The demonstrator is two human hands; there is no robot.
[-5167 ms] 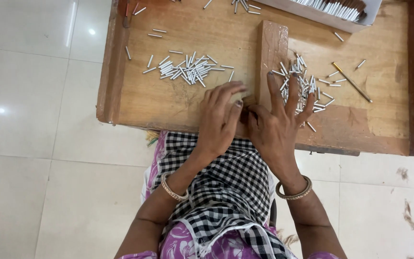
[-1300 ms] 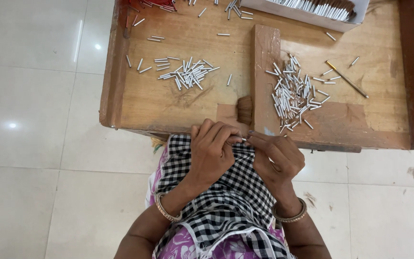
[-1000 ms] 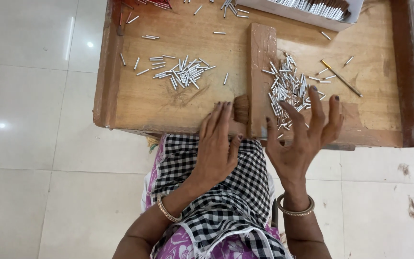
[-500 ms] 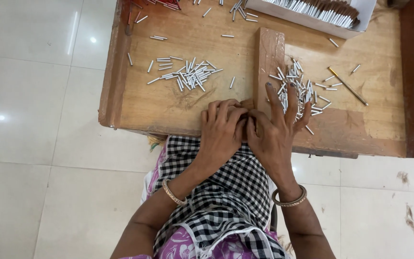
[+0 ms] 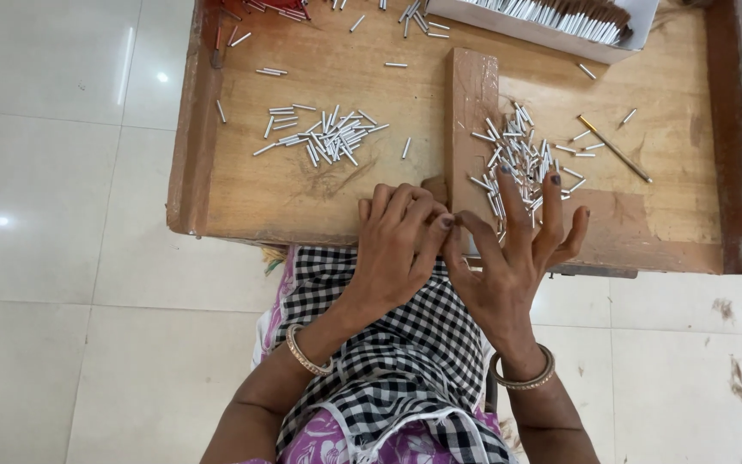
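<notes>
Right hand [image 5: 508, 266] has been lifted since, fingers [image 5: 515, 196] spread over the sticks [image 5: 517, 159] at 1 o'clock; left hand [image 5: 397, 249] curled, pinching unclear.

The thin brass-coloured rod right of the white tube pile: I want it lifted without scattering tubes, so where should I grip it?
Pinch the brass-coloured rod at its lower-right end, coming from the right. It lies flat and diagonal, and that end sits on bare wood, away from the white tube pile.
</notes>
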